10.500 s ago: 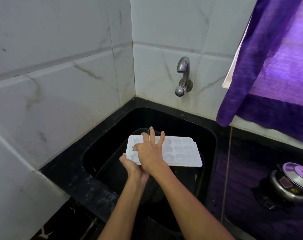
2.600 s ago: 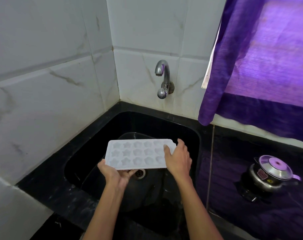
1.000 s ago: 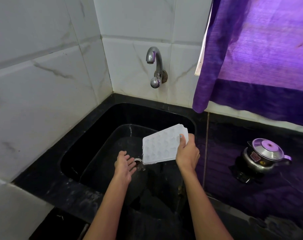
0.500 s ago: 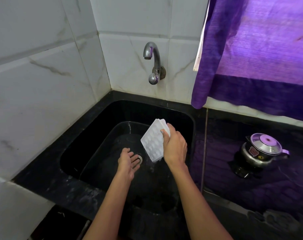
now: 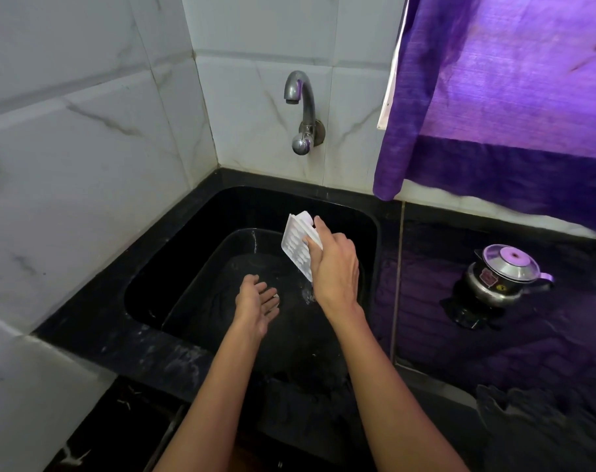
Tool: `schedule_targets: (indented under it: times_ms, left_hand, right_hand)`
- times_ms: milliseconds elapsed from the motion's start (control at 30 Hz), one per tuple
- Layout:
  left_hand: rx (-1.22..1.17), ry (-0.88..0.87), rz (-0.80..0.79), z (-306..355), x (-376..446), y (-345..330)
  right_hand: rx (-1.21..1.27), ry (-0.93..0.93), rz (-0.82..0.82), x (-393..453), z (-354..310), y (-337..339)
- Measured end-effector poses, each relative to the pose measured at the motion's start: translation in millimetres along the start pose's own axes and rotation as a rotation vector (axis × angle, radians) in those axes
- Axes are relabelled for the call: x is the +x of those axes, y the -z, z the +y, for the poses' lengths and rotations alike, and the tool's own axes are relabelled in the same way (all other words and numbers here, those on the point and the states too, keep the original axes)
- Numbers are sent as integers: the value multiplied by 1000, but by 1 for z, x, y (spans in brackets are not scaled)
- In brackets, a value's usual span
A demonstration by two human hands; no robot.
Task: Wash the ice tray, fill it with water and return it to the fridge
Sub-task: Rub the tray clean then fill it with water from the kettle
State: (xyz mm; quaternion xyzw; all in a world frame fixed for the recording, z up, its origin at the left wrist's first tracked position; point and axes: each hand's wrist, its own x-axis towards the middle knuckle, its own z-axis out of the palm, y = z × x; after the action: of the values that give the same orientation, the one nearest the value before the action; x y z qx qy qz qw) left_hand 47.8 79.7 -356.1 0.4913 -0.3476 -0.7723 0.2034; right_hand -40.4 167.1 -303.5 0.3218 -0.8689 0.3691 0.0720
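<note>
The white ice tray (image 5: 295, 245) is tipped almost on edge over the black sink (image 5: 194, 253), its cavities facing left. My right hand (image 5: 334, 267) grips its right edge from above. A little water drips from the tray's lower corner into the basin. My left hand (image 5: 255, 303) hovers open, palm up, lower in the sink to the left of the tray, apart from it. The chrome tap (image 5: 301, 110) juts from the tiled back wall above the sink, with no water seen running.
White marble-look tiles line the left and back walls. A black counter (image 5: 460, 335) extends right of the sink, with a small steel kettle (image 5: 506, 277) on it. A purple curtain (image 5: 511, 97) hangs at the upper right. A dark cloth (image 5: 528, 420) lies at the lower right.
The tray went from flat in both hands to steeply tipped in the right hand alone. My left hand let go and dropped low into the sink, open.
</note>
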Motion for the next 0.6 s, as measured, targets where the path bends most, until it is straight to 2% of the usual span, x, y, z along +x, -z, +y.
schedule_targets:
  times_ms: [133, 333, 367, 500, 600]
  left_hand:
    - [-14, 7, -20, -5, -8, 4]
    - [-28, 26, -50, -14, -21, 11]
    - [-32, 29, -52, -15, -23, 12]
    - [-43, 46, -65, -23, -33, 19]
    - [-42, 49, -67, -25, -40, 24]
  right_hand:
    - [7, 43, 89, -9, -6, 12]
    - [134, 84, 311, -35, -9, 13]
    - [133, 75, 280, -40, -8, 12]
    - [38, -52, -17, -58, 3, 7]
    - [51, -113, -10, -75, 0, 3]
